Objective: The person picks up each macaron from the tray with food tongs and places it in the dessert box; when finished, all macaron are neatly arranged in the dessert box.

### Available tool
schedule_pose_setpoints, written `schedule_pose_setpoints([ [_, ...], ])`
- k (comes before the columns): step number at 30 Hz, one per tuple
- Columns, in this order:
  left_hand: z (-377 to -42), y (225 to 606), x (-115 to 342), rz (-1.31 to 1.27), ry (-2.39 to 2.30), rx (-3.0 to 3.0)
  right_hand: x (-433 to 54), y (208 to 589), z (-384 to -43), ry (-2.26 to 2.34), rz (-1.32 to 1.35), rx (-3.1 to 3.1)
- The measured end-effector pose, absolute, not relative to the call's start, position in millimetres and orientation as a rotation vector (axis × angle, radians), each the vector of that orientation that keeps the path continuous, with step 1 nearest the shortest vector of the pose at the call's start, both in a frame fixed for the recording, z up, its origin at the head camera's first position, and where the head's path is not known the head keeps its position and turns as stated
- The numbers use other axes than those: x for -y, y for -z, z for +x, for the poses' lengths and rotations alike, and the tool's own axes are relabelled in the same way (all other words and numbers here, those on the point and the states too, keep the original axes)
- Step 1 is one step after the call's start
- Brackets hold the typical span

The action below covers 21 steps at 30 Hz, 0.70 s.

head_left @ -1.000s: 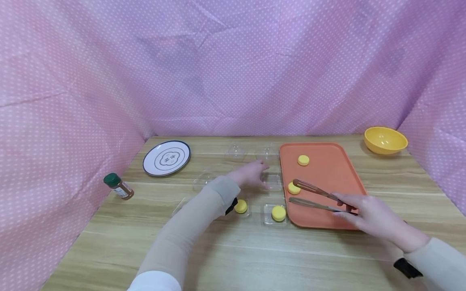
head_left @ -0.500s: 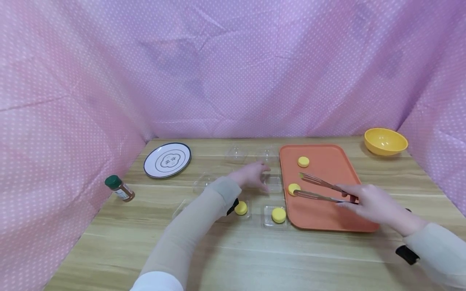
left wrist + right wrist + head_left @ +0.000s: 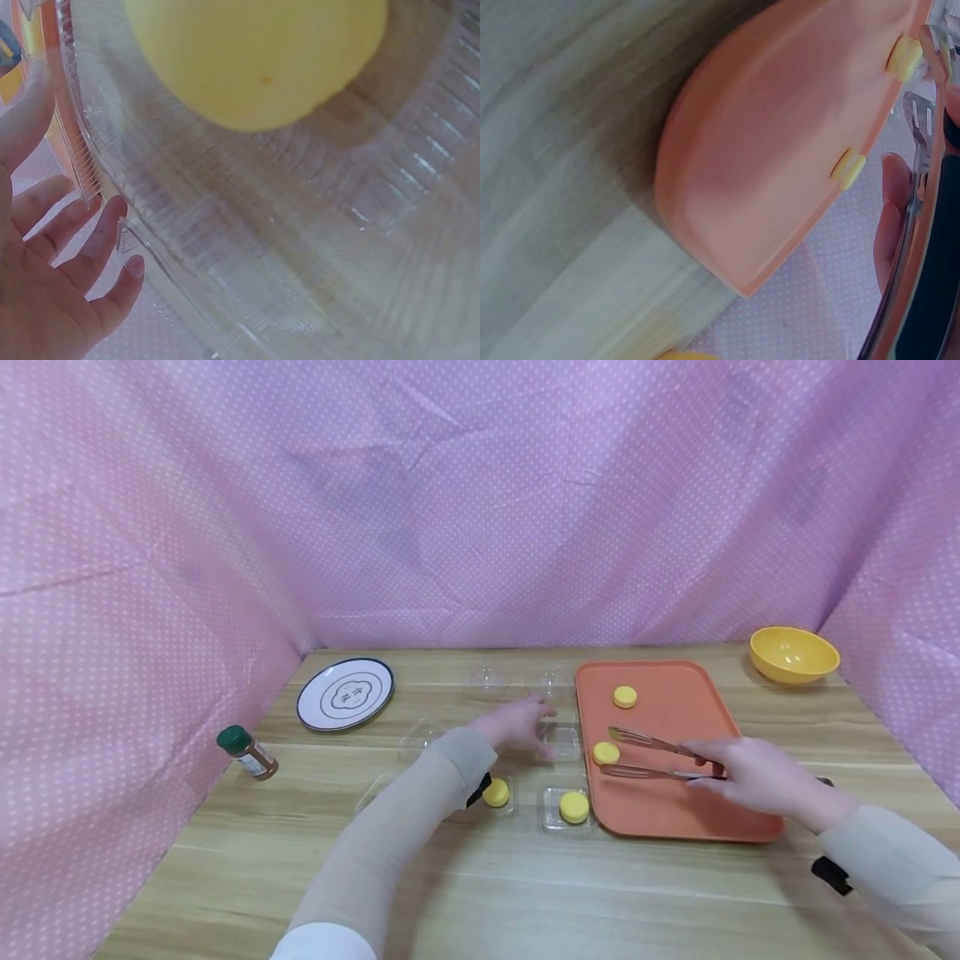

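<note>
Pink dotted cloth [image 3: 480, 510] is hanging across the back and sides, and below it the wooden worktop [image 3: 480, 893] is spreading out wide. An orange tray [image 3: 675, 810] is carrying two yellow rounds: a far cookie [image 3: 625, 697] and a near cookie [image 3: 606, 753], both sitting towards its left side. And here's the right hand [image 3: 761, 778], its fingers gripping a pair of tongs [image 3: 645, 740]! The tips are standing apart, one on each side of the near cookie in the head view; whether they're touching it, I can't tell. Over to the left hand [image 3: 517, 725], and it's stretching forward, fingers loosely spread and gripping nothing, right beside a clear box [image 3: 566, 742]; contact there I can't make out. Closer in, a front box [image 3: 551, 810] and a wrist-side box [image 3: 513, 802] are each holding one yellow cookie. Clear domes [image 3: 486, 680] are sitting further back, a white plate [image 3: 346, 693] and green-capped bottle [image 3: 249, 753] are occupying the left, and a yellow bowl [image 3: 793, 656] is resting far right.
</note>
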<state>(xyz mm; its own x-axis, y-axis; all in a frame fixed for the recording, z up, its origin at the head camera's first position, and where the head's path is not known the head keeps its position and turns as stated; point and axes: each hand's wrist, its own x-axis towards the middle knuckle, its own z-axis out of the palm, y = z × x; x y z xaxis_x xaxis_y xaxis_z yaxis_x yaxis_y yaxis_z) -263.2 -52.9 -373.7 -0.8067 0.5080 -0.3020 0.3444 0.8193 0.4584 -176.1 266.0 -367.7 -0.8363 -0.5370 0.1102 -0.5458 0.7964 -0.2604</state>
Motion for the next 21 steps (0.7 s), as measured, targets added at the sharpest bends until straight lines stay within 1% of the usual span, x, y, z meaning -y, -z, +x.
schedule_pose_setpoints([
  [9,-263,373,52,0.633,-0.548,-2.576,-266,374,-180,-0.461,0.910,2.963],
  [21,-265,375,53,0.637,-0.543,-2.574,-265,382,-192,-0.580,0.976,3.003],
])
